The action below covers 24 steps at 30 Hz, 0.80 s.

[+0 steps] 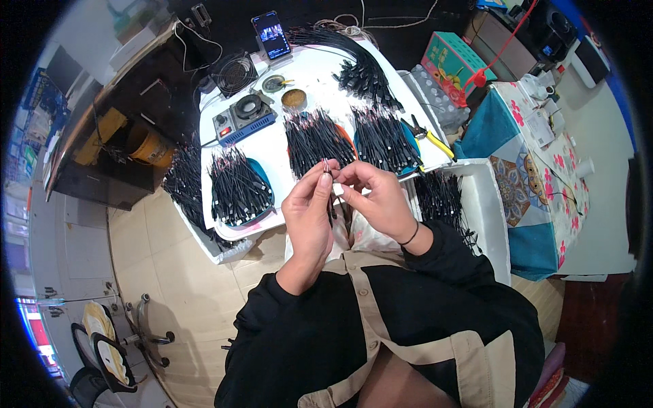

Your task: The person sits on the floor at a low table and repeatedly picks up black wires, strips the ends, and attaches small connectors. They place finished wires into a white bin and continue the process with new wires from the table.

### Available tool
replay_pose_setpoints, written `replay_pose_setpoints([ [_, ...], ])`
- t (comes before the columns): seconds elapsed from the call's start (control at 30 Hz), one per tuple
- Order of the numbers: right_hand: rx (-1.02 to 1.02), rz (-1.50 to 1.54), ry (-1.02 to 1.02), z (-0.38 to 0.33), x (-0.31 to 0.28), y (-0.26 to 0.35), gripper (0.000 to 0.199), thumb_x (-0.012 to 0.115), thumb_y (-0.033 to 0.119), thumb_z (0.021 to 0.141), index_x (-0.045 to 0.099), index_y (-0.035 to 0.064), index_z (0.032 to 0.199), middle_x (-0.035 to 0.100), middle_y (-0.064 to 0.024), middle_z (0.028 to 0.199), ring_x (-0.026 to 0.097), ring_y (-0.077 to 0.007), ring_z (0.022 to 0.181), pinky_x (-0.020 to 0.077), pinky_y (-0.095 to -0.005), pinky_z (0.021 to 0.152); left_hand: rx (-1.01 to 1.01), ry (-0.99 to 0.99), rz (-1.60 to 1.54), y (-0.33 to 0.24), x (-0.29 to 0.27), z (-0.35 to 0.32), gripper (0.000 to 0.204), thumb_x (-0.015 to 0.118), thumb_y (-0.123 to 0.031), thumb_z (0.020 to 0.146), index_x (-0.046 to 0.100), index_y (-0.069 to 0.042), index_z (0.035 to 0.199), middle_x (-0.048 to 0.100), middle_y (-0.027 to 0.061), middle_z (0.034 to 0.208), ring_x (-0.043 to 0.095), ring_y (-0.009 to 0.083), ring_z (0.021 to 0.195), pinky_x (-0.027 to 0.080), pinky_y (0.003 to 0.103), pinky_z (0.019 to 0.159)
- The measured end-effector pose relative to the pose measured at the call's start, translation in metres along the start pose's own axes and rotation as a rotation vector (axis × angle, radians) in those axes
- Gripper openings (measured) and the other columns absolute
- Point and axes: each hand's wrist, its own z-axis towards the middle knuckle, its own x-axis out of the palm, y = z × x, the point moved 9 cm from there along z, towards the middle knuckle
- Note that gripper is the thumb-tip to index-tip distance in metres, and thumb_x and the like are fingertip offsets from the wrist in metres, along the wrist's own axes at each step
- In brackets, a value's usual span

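- My view looks down on both hands, raised close together over the lap, just short of the desk's near edge, with black sleeves (452, 255) behind the wrists.
- The left hand (309, 212) points upward, palm turned inward, its thumb and index finger pinching a black cable (332, 213) near its end; thin bare-looking strands stick up past the fingertips.
- The right hand (381, 204) comes in from the side, wrist bent, thumb and forefinger gripping a small white piece (338, 190) right beside that end. I cannot tell if the piece is joined to the cable.
- A thin dark band (410, 235) circles the right wrist.
- The cable hangs below the left thumb, between the 2 hands.
- Ahead of me the white desk (309, 71) carries 3 piles of short black cables (239, 190) along its front and a long black bundle (364, 71) at the back.
- A grey and blue device (246, 121), a round tin (294, 100), a lit phone (272, 35) and yellow-handled pliers (435, 141) sit around them.
- White boxes (488, 211) holding more cables flank the desk.
- To the right stands a table under a patterned cloth (541, 183); to the left, a swivel chair (109, 347) on the tiled floor (207, 279).
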Motion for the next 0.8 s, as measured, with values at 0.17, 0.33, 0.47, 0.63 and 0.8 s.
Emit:
replay_pose_setpoints([
  [0.17,-0.052,-0.023,-0.013,0.010,-0.022,0.020,0.013,0.064,0.001,0.084,0.062,-0.0019,0.096,0.062,-0.0037,0.088,0.059,-0.0068,0.076,0.0473,-0.0210,0.066,0.038,0.000,0.124,-0.007,0.000,-0.002,0.020,0.055,-0.009,0.095,0.060,0.004,0.109,0.068,0.0115,0.097,0.062,0.0110,0.080,0.052,0.024,0.070],
  [0.33,0.023,0.040,0.086,0.020,-0.012,0.017,0.012,0.063,0.002,0.086,0.062,-0.0031,0.097,0.062,-0.0039,0.088,0.060,-0.0074,0.079,0.0487,-0.0210,0.069,0.041,0.044,0.196,-0.007,0.003,-0.004,0.018,0.055,-0.008,0.095,0.060,0.006,0.105,0.063,0.0064,0.081,0.049,0.0060,0.061,0.034,0.019,0.051],
  [0.47,0.104,0.293,0.093,0.017,-0.003,0.004,0.012,0.062,0.002,0.088,0.061,-0.0033,0.098,0.063,-0.0054,0.089,0.061,-0.0082,0.079,0.0492,-0.0212,0.070,0.030,0.048,0.056,-0.007,0.000,-0.004,0.017,0.056,-0.009,0.095,0.059,0.005,0.105,0.067,0.0107,0.084,0.044,0.0039,0.057,0.036,0.018,0.049],
  [0.63,0.290,0.719,0.180,0.012,0.011,-0.017,0.015,0.059,0.004,0.090,0.057,-0.0018,0.104,0.062,-0.0065,0.090,0.060,-0.0100,0.076,0.0493,-0.0217,0.069,-0.072,0.141,-0.078,0.000,0.004,-0.003,0.017,0.055,-0.006,0.094,0.060,0.006,0.105,0.066,0.0125,0.084,0.042,0.0042,0.056,0.034,0.018,0.051],
  [0.8,0.449,0.928,0.367,0.008,0.021,-0.021,0.018,0.058,0.007,0.090,0.054,-0.0002,0.106,0.060,-0.0056,0.092,0.059,-0.0115,0.074,0.0484,-0.0220,0.068,-0.227,0.241,-0.068,0.009,0.008,-0.003,0.017,0.051,-0.008,0.095,0.060,0.006,0.099,0.064,0.0126,0.080,0.038,0.0059,0.051,0.030,0.019,0.049],
])
